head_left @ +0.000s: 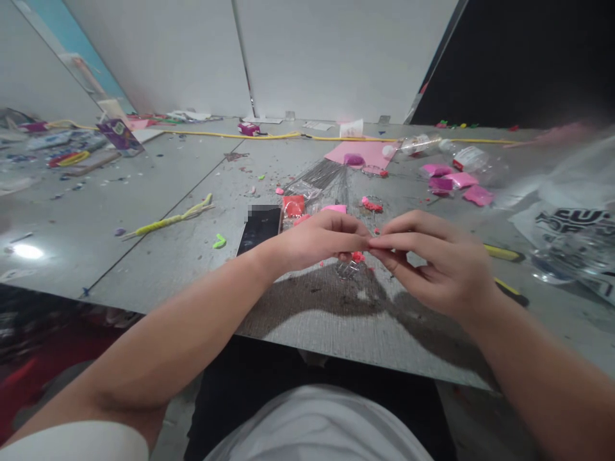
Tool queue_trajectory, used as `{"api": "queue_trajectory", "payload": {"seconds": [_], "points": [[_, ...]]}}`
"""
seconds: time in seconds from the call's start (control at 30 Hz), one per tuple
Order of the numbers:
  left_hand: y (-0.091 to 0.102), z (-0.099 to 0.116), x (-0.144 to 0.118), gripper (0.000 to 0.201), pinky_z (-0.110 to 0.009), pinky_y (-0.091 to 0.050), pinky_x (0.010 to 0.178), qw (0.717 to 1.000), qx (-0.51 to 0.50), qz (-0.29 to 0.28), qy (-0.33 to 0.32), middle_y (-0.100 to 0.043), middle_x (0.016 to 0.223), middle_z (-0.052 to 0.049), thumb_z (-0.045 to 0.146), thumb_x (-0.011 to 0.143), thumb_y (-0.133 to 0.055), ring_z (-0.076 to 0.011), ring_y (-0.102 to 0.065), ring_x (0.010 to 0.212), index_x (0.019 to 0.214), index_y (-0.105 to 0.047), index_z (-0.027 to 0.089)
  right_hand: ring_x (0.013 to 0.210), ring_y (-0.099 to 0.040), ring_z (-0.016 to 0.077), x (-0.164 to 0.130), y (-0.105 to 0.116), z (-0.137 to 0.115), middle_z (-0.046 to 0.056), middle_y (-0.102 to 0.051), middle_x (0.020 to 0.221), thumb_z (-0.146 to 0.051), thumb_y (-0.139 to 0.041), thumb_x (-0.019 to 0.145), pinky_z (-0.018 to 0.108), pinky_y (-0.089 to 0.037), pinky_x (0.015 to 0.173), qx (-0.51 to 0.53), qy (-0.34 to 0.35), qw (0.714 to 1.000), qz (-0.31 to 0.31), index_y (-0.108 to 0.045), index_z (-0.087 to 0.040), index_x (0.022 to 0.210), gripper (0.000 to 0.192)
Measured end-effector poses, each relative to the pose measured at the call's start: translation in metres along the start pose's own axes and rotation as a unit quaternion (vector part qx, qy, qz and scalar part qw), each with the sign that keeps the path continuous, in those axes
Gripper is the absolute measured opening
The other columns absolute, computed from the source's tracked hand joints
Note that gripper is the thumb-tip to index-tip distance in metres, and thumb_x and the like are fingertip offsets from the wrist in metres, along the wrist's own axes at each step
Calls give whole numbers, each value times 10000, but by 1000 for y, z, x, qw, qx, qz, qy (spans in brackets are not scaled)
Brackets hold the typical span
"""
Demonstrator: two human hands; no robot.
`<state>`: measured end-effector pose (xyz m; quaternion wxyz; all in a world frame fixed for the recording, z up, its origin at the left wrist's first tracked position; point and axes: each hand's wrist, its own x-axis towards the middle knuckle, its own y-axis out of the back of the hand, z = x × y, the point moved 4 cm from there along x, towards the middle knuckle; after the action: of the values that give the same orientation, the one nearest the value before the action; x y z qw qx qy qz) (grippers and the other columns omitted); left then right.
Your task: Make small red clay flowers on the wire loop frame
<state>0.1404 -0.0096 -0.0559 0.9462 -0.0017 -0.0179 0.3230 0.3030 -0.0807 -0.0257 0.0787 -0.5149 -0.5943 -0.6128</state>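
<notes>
Left hand [317, 240]: it is reaching in from the left with the fingers bunched, thumb and forefinger pressing together at a point just left of where the two hands are meeting. Whatever it is pinching is too small to make out; it may be a thin wire or thread, but this cannot be confirmed.

Between the hands: the fingertips of both hands are touching, so the hands are standing together, not apart. Directly beneath the meeting point a small red piece [357, 257] is showing, touching or hanging just under the left hand's fingers. It is compact, with no long axis that can be read, and it is lying nearer the left hand than the right.

Right hand [435, 266]: it is coming in from the right, fingers laid flat and extended leftward, tips closing against those of the left hand. Its pinch is likewise shut on something not visible.

Beyond the hands: a bundle of thin wires [331, 182] is lying on the bench [168, 256], its long axis running away from the person, fanning toward the hands and gathering at the far end. Judgement: any next strand would be drawn from straight ahead, about equally reachable by either hand.

Left of the left hand a dark phone [259, 230] is lying flat, long axis pointing away. Right of the right hand a yellow-handled tool [502, 253] is lying across the bench, long axis left to right.
</notes>
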Motion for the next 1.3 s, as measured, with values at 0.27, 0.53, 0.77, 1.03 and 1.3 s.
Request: {"api": "queue_trajectory", "payload": {"seconds": [0.27,0.53,0.77,1.03,1.3], "points": [[-2,8,-3,146,-265,-302,574,986,165,10,-2,-489,677,38,265,872,-639,-91,-419,623,767,-640,163,731,-682,174,5,0,5,31,-719,921,-139,-717,882,328,-561,616,39,-54,997,-39,-746,-285,949,164],[-4,12,-4,108,-242,-343,563,962,264,0,-77,-543,682,31,263,819,-677,-92,-457,623,779,-666,163,737,-678,176,0,-2,16,30,-738,947,-327,-828,833,320,-569,591,115,-181,975,-52,-761,-279,892,102],[-5,24,-8,90,-250,-330,571,939,291,98,-157,-533,665,25,205,813,-675,-91,-444,634,737,-663,158,473,-537,106,-4,-7,25,-11,-673,645,-517,-923,671,252,-428,416,199,-381,903,-12,-771,-233,797,346],[-6,21,-7,219,-248,-360,573,981,132,86,-109,-547,682,21,323,877,-699,-86,-465,627,759,-634,151,473,-554,120,-2,-7,25,-21,-649,613,-447,-922,710,268,-468,414,277,-350,894,30,-753,-237,770,277],[-5,16,-6,155,-260,-334,598,986,150,45,-58,-515,672,32,224,880,-631,-89,-453,641,746,-644,148,803,-673,168,0,-3,1,28,-708,996,-127,-741,899,332,-566,689,51,-49,997,30,-770,-325,1071,263]]}}
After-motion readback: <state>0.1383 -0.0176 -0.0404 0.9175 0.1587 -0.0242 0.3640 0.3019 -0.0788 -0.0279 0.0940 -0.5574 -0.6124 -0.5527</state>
